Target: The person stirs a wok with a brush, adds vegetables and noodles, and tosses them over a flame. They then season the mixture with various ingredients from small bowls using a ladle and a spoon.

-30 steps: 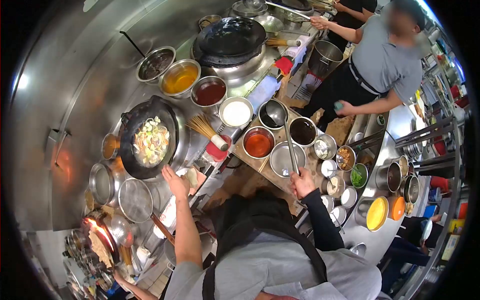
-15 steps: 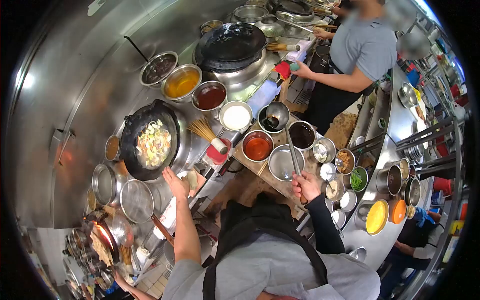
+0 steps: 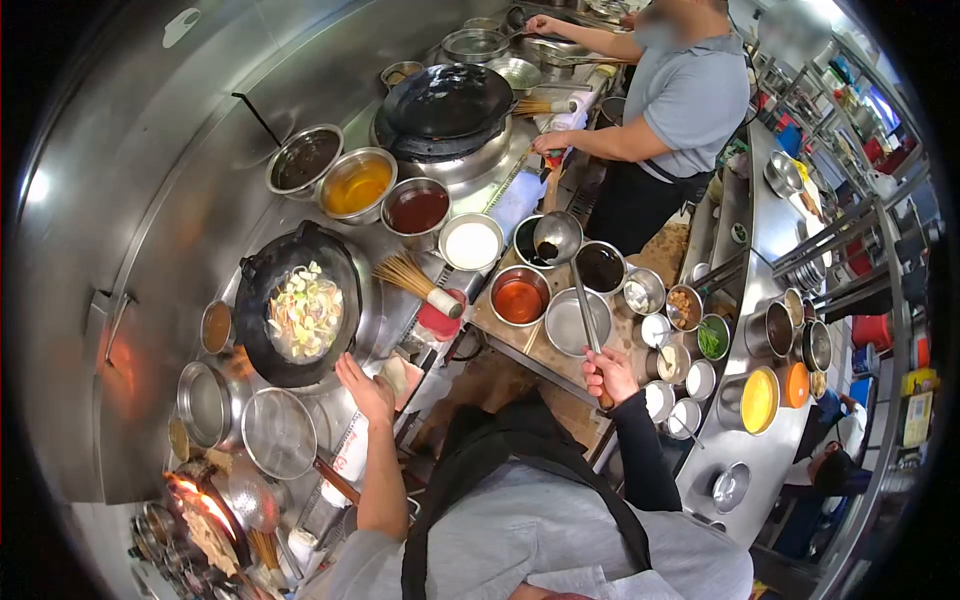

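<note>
My right hand (image 3: pixel 608 378) is closed around the handle of a long ladle (image 3: pixel 583 305). The ladle's bowl, with dark liquid in it, hangs over the pots of dark sauce. My left hand (image 3: pixel 367 389) has its fingers stretched out at the near rim of a black wok (image 3: pixel 256 340) and holds nothing. Sliced pale and green vegetables (image 3: pixel 304 308) lie in the wok. Beside my left hand a folded cloth (image 3: pixel 400 380) rests on the counter edge. Under the ladle's handle stands a metal pot (image 3: pixel 562 350), left of which is a pot of red sauce (image 3: pixel 520 297).
A bamboo brush (image 3: pixel 415 280) lies right of the wok, and a strainer (image 3: pixel 279 433) below it. Flames (image 3: pixel 190 487) rise around another wok at lower left. A co-worker (image 3: pixel 690 90) stands at the far stove. Several seasoning bowls line the right side, including chopped greens (image 3: pixel 711 342).
The view has shifted slightly. My left hand stays by the wok rim and my right hand keeps the ladle. The co-worker's arms have moved, one now reaching over the far stove. Flames at lower left have grown.
</note>
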A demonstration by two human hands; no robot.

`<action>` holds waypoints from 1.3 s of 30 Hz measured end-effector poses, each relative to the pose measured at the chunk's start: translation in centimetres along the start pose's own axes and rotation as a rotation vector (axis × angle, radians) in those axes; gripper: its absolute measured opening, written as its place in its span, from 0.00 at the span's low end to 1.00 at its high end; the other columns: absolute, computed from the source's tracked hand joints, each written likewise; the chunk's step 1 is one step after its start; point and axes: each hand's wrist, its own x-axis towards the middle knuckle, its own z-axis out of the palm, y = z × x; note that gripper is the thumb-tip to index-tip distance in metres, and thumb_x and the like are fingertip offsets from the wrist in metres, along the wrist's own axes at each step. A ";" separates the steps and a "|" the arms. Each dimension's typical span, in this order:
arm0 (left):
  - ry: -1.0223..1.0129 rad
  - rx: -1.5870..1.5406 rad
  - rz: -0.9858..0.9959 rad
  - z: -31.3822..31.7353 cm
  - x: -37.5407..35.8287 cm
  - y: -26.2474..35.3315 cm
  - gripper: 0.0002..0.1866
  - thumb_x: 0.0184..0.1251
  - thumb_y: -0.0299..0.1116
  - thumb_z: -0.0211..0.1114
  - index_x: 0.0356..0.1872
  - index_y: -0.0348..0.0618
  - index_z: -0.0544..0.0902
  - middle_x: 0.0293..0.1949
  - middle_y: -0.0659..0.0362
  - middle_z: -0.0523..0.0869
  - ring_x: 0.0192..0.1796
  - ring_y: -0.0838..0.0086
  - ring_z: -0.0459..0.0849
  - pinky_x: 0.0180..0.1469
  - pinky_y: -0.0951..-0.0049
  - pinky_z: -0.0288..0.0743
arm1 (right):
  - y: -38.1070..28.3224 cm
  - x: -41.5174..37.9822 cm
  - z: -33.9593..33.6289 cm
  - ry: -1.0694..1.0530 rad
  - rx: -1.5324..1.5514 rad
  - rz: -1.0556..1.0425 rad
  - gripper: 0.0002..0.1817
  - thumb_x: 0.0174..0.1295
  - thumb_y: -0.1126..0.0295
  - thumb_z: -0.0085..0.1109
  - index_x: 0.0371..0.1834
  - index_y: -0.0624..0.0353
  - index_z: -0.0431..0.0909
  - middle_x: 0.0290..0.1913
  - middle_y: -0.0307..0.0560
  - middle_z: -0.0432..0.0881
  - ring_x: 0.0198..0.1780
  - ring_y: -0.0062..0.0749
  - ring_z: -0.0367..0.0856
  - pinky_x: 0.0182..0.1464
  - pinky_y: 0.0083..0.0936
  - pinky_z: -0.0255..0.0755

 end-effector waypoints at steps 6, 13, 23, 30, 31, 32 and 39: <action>-0.044 -0.076 0.038 -0.8 -0.1 -1.2 0.43 0.53 0.18 0.58 0.76 0.30 0.58 0.76 0.39 0.61 0.79 0.39 0.53 0.81 0.49 0.48 | 1.9 0.1 1.4 0.077 -0.015 -0.040 0.08 0.74 0.71 0.52 0.53 0.59 0.72 0.29 0.35 0.70 0.20 0.16 0.63 0.19 0.18 0.57; -0.066 -0.114 0.068 -1.5 0.1 -1.8 0.42 0.54 0.17 0.58 0.75 0.29 0.59 0.75 0.39 0.61 0.79 0.40 0.54 0.81 0.49 0.48 | 3.1 0.3 2.8 0.091 0.021 -0.074 0.08 0.74 0.71 0.54 0.51 0.61 0.73 0.28 0.35 0.71 0.19 0.16 0.63 0.18 0.19 0.56; -0.079 -0.171 0.105 -2.1 0.2 -2.7 0.40 0.54 0.16 0.57 0.74 0.28 0.60 0.75 0.40 0.61 0.79 0.39 0.54 0.80 0.49 0.51 | 4.3 -0.1 4.5 0.102 0.048 -0.104 0.08 0.74 0.71 0.54 0.51 0.62 0.73 0.28 0.36 0.72 0.19 0.16 0.63 0.18 0.19 0.56; -0.069 -0.194 0.111 -2.2 0.2 -2.9 0.40 0.54 0.16 0.57 0.74 0.28 0.59 0.75 0.40 0.61 0.79 0.39 0.54 0.80 0.48 0.51 | 4.7 -0.1 4.4 0.077 0.046 -0.088 0.10 0.75 0.70 0.51 0.55 0.62 0.72 0.30 0.34 0.70 0.20 0.14 0.61 0.18 0.17 0.55; -0.076 -0.203 0.111 -2.2 0.1 -3.0 0.40 0.55 0.16 0.57 0.74 0.28 0.59 0.75 0.40 0.61 0.79 0.39 0.53 0.80 0.48 0.50 | 5.0 0.2 3.7 0.033 0.122 -0.060 0.11 0.76 0.70 0.51 0.56 0.62 0.72 0.30 0.33 0.69 0.20 0.13 0.61 0.18 0.16 0.54; -0.082 -0.212 0.110 -2.2 0.1 -3.1 0.40 0.55 0.16 0.57 0.74 0.28 0.59 0.76 0.40 0.60 0.79 0.39 0.53 0.81 0.49 0.50 | 5.3 0.3 3.3 -0.012 0.196 -0.031 0.12 0.76 0.69 0.50 0.56 0.62 0.72 0.30 0.33 0.69 0.20 0.13 0.60 0.18 0.15 0.54; -0.127 -0.231 0.068 -2.0 0.0 -3.9 0.40 0.56 0.18 0.58 0.75 0.29 0.59 0.76 0.40 0.60 0.80 0.41 0.52 0.82 0.51 0.47 | 6.4 -2.5 8.0 -0.246 0.124 0.085 0.16 0.76 0.69 0.48 0.64 0.62 0.70 0.30 0.32 0.67 0.21 0.11 0.59 0.17 0.12 0.53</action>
